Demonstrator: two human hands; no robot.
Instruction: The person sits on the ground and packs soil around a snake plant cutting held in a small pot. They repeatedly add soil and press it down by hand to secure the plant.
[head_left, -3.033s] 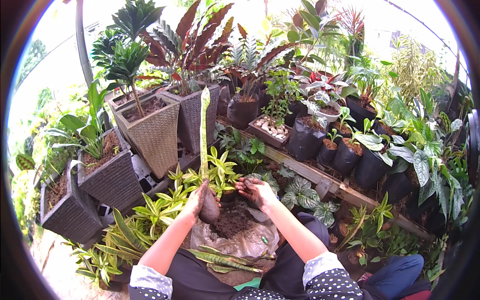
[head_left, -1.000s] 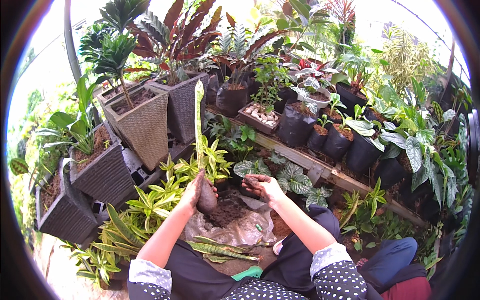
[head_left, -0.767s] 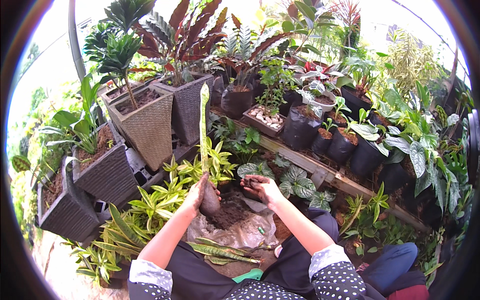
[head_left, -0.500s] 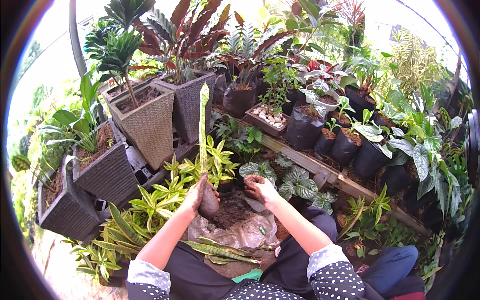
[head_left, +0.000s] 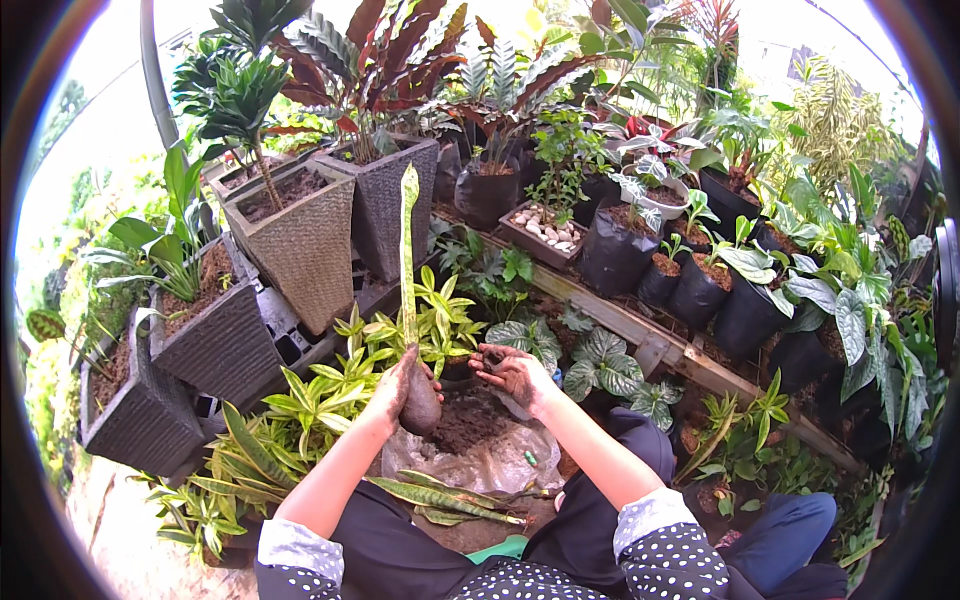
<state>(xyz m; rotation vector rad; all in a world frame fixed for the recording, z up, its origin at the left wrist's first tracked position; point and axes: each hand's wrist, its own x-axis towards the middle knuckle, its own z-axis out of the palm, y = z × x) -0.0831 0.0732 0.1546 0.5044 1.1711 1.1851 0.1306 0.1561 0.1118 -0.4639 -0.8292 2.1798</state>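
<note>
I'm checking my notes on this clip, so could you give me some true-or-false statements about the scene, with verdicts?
1. The left hand is closed around a brown lump below an upright pale leaf. True.
2. The right hand grips a green leaf. False: the right hand is smeared with soil and holds no leaf.
3. Dark soil lies on crumpled plastic. True.
4. The loose leaves stand in a pot. False: they lie on the near side of the plastic.
5. Pale pebbles lie in a rectangular tray. True.
</note>
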